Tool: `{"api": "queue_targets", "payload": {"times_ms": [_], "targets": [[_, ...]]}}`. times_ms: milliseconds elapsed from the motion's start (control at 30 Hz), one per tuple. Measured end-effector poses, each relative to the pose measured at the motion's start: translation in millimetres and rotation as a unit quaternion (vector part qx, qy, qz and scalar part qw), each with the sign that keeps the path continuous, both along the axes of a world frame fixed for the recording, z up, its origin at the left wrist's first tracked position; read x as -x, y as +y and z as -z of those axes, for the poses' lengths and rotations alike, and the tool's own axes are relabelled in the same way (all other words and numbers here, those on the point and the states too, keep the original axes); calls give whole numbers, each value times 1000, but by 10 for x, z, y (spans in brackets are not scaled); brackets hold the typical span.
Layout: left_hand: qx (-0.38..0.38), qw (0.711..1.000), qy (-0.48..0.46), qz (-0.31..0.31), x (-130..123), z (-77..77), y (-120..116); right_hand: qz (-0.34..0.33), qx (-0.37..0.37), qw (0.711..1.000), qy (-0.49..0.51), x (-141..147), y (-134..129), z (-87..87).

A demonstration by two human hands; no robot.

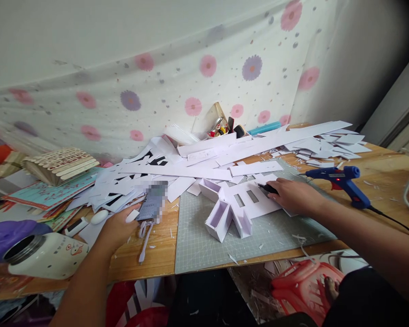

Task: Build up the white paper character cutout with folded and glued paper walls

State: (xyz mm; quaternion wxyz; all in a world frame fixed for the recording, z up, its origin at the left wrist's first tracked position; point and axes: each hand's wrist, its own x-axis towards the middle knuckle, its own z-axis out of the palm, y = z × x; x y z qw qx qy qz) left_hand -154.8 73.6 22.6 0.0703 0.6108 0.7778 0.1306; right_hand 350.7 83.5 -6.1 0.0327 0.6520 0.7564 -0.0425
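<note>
At the left, my left hand (pixel 121 225) is closed on the near end of a smartphone (pixel 152 202), thumb on top; a lanyard strap hangs from it. My right hand (pixel 291 195) is closed around a slim black tool (pixel 268 188), mostly hidden by the fingers, so its kind is unclear. That hand rests over a white foam-board panel (pixel 262 206) with two rectangular cutouts. Beside the panel on the grey cutting mat (pixel 197 254) stand three small open white boxes (pixel 221 220), grouped together.
A blue glue gun (pixel 344 179) with a lit red light lies at the right, its cord trailing off the table. White offcuts (pixel 150 170) are heaped behind the mat. A white jar (pixel 51 255) lies on its side at the left. A red plastic stool (pixel 303 284) is below.
</note>
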Motion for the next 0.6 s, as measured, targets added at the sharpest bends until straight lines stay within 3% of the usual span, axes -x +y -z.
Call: {"api": "queue_targets", "payload": {"times_ms": [200,433,600], "targets": [[11,1000,-3,4,-4,-14,17,-2,-1,1000,7,-12,8,20],[9,1000,1,-7,-114,-134,-20,2,2,1000,7,4,-6,-7],[11,999,1,34,-245,-159,44,-1,1,1000,5,12,-16,-24]]}}
